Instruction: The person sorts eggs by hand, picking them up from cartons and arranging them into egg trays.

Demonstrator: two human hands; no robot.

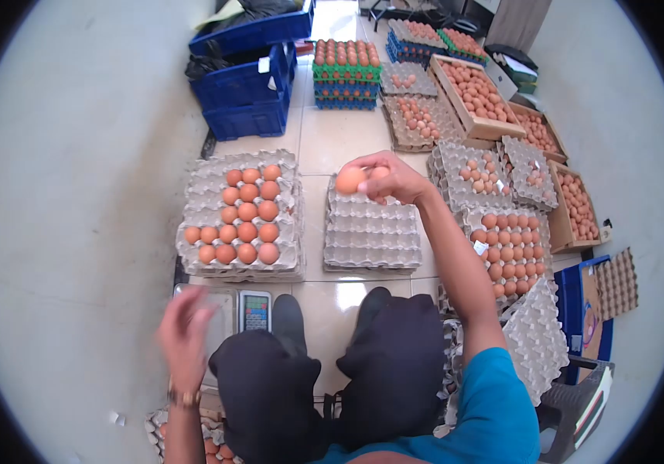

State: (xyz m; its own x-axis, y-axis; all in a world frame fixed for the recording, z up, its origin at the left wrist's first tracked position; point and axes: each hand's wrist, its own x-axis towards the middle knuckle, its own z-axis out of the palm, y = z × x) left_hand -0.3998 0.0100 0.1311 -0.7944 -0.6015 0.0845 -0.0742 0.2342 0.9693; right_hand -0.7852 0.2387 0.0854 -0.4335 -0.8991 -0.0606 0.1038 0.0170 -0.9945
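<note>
My right hand holds a brown egg between thumb and fingers, over the far end of a stack of grey egg trays. A second egg shows between the thumb and the curled fingers. The top tray there shows bare cups. My left hand, smeared by motion, hangs over the digital scale at its left side; its fingers are unclear. To the left stands another tray stack with several rows of brown eggs on top.
Blue crates stand at the back left, beside green and blue trays of eggs. Along the right are wooden boxes of eggs, a full egg tray and tilted grey trays. More eggs lie by my left forearm.
</note>
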